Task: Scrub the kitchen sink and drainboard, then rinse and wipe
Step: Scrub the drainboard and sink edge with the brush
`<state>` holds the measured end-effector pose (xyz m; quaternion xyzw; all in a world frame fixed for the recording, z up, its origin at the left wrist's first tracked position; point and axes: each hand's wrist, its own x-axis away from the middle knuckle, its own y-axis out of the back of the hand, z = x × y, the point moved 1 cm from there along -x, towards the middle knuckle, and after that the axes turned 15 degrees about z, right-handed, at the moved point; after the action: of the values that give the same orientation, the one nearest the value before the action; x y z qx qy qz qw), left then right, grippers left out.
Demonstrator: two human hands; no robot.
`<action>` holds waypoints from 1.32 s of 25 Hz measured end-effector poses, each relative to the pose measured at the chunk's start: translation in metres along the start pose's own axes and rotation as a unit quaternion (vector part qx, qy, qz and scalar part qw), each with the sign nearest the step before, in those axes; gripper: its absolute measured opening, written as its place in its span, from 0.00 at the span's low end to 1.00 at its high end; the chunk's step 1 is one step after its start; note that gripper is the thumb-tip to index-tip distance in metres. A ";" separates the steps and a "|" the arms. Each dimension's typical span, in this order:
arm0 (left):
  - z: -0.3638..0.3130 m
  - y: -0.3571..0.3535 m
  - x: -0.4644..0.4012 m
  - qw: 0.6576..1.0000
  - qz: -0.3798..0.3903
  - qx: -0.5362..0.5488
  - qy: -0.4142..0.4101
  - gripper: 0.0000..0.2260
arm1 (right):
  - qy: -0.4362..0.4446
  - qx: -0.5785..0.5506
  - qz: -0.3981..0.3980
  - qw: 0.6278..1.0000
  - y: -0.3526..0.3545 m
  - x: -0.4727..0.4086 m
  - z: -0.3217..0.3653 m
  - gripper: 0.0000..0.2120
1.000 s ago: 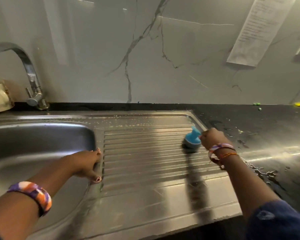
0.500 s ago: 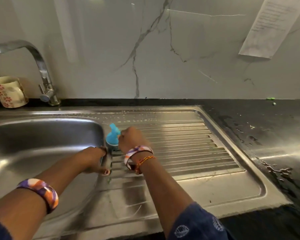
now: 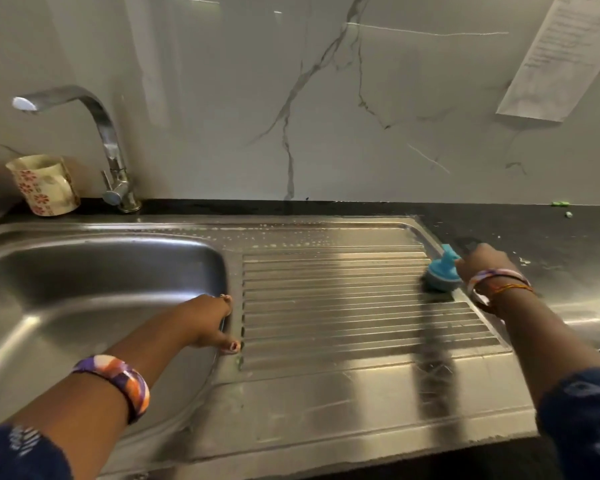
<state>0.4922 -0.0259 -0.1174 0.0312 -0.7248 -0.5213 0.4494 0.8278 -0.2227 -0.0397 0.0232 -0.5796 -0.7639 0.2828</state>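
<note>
Head view of a stainless-steel kitchen sink unit set in a dark countertop (image 3: 551, 244). The sink basin (image 3: 84, 289) fills the left half of the frame; the ribbed drainboard (image 3: 343, 306) occupies the centre and right. Pale soap flecks lie along the drainboard's far edge, at upper centre.

The right hand (image 3: 482, 265), at the right of the frame, grips the blue handle of a scrub brush (image 3: 442, 271); its fingers are curled round the handle, though they are seen from behind and their exact placing cannot be told. The brush's dark head rests on the ribs at the drainboard's far right edge, just beside the raised rim.

The left hand (image 3: 208, 320), at centre left, rests on the ridge between basin and drainboard. Its fingers curl over the basin's edge and lie close together; the thumb points toward the ribs, its painted nail visible. Whether the fingertips press the metal cannot be told.

A patterned bangle (image 3: 118, 382) circles the left forearm at lower left; thin bracelets (image 3: 499, 282) circle the right wrist. Dark blue sleeves show at both lower corners.

At upper left a chrome faucet (image 3: 108, 150) arches over the basin, with a floral cup (image 3: 44, 185) just beside it. A printed sheet of paper (image 3: 561, 53) hangs on the marble-patterned wall (image 3: 291, 98) at upper right.
</note>
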 end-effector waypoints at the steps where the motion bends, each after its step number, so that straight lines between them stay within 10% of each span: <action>1: 0.001 -0.001 0.000 1.000 -0.003 0.006 -0.003 0.34 | 0.009 -0.006 0.001 1.000 -0.007 0.004 0.010 0.15; 10: -0.003 0.006 0.001 1.000 0.017 -0.019 0.018 0.27 | 0.326 0.008 0.110 0.939 -0.148 0.115 0.172 0.14; 21: -0.005 0.014 -0.007 0.997 0.038 -0.056 0.033 0.26 | -0.005 0.066 -0.084 0.994 -0.013 0.016 -0.023 0.16; 26: -0.004 0.013 -0.005 0.998 0.034 -0.045 0.028 0.26 | 0.116 -0.005 0.045 0.992 -0.027 0.023 -0.004 0.16; 33: -0.002 0.008 0.000 1.000 0.006 -0.024 0.016 0.30 | 0.088 0.098 -0.018 0.991 -0.021 0.027 0.003 0.15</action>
<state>0.4968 -0.0233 -0.1116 0.0245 -0.7051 -0.5347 0.4652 0.7958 -0.2287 -0.0499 0.1285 -0.6238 -0.7033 0.3157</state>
